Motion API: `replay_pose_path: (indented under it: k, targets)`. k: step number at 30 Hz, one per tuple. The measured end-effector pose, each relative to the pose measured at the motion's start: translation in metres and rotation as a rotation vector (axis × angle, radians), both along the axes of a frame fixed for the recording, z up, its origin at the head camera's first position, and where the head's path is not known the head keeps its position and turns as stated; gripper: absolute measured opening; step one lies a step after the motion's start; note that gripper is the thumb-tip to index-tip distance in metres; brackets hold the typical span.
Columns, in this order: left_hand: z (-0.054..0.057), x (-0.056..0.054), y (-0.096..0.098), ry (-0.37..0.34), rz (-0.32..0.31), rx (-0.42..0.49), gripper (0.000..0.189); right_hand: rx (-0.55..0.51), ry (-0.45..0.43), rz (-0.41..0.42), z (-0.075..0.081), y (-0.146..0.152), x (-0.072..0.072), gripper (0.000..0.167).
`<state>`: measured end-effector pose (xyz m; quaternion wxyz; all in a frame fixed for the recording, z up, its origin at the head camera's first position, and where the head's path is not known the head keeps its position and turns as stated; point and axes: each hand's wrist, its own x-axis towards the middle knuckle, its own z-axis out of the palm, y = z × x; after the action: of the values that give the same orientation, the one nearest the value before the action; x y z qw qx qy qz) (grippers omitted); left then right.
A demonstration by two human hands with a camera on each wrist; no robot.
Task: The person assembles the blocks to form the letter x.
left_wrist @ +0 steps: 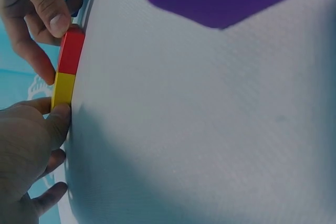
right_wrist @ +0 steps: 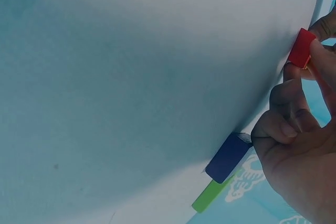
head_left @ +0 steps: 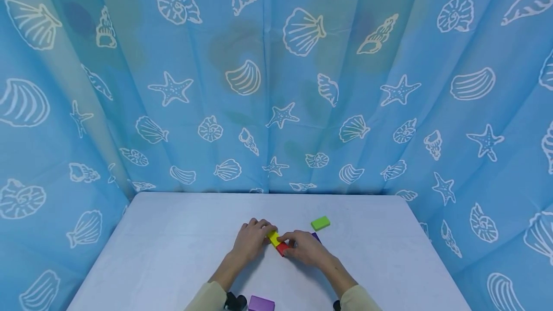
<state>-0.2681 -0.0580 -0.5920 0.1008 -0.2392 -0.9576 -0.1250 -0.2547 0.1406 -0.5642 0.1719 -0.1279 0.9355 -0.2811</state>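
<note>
A yellow block (head_left: 273, 237) and a red block (head_left: 282, 248) lie end to end on the white table, touching in the left wrist view. My left hand (head_left: 252, 240) pinches the yellow block's far end between thumb and fingers. From the other side, my right hand (head_left: 307, 248) holds the red block (right_wrist: 302, 49), its thumb against the block and a finger reaching along toward the yellow one. Just beyond the right hand is a dark blue block (head_left: 316, 237), partly hidden by that hand in the head view.
A light green block (head_left: 320, 223) lies behind the dark blue one. Near the table's front edge, between the forearms, is a purple block (head_left: 261, 304). A blue curtain (head_left: 268, 85) with white shell prints hangs behind and beside the white table (head_left: 173, 234).
</note>
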Motion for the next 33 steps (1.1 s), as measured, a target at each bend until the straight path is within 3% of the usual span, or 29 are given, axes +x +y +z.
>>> replay_pose_path:
  k: [7,24,33]
  targets:
    - [-0.0044,-0.0004,-0.0006,0.017,0.002,-0.01,0.036,-0.028,-0.028,-0.001,0.0001,0.0001,-0.001,0.036]
    - [-0.0032,-0.0006,-0.0013,0.029,-0.007,0.006,0.038,-0.046,-0.029,0.008,-0.0005,0.0011,-0.0031,0.035]
    - [-0.0026,-0.0007,-0.0079,-0.038,-0.014,0.07,0.052,-0.056,-0.033,-0.008,-0.0013,0.0004,-0.0025,0.033]
